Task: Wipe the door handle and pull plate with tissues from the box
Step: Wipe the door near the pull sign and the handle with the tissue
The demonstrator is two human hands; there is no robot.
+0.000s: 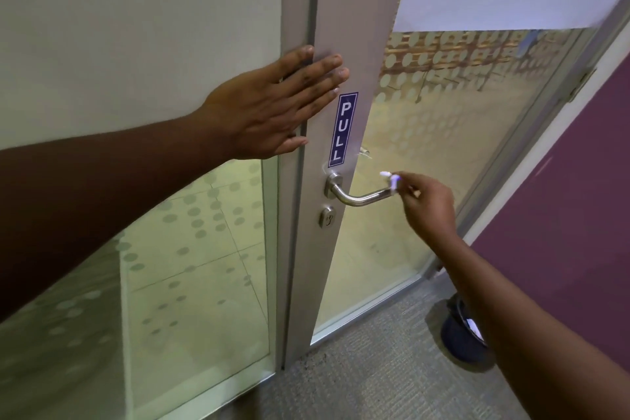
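Your right hand point(428, 204) pinches a small white tissue point(388, 178) against the free end of the steel door handle point(361, 196). Just above the handle's base sits the blue PULL plate point(343, 129). Your left hand point(269, 109) lies flat, fingers spread, on the door frame point(300, 10).

Grey carpet point(375, 368), purple wall point(562, 215)
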